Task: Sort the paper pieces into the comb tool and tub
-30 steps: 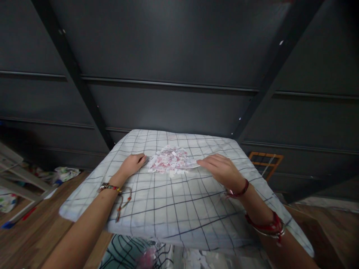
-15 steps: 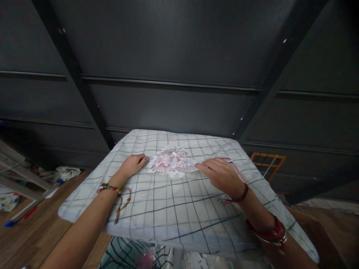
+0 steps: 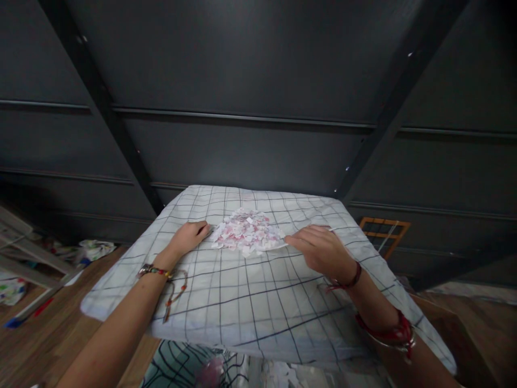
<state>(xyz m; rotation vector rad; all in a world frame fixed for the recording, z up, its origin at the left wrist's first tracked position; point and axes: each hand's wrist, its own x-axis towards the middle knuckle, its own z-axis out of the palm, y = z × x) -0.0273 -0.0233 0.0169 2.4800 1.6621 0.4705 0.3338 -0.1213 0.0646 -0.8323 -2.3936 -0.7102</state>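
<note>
A pile of small torn paper bits [image 3: 247, 233], white and pink, lies on the checked cloth between my hands. At its left side rests my left hand [image 3: 189, 236], fingers curled into a loose fist, with nothing visible in it. My right hand [image 3: 319, 247] is closed at the pile's right edge. It grips a thin pale card [image 3: 278, 247], whose near end touches the paper bits. The other end barely shows behind the knuckles; most of the card is hidden by the hand.
The white checked cloth [image 3: 242, 302] covers a table against a dark panelled wall [image 3: 250, 151]. A wooden frame [image 3: 385, 234] leans at the right. Clear containers with paper [image 3: 283, 374] sit below the front edge. Grey shelving [image 3: 36, 264] stands at the left.
The right hand has shifted slightly right, and the card in it has turned more edge-on. My left hand has stayed by the pile. The view has moved a little.
</note>
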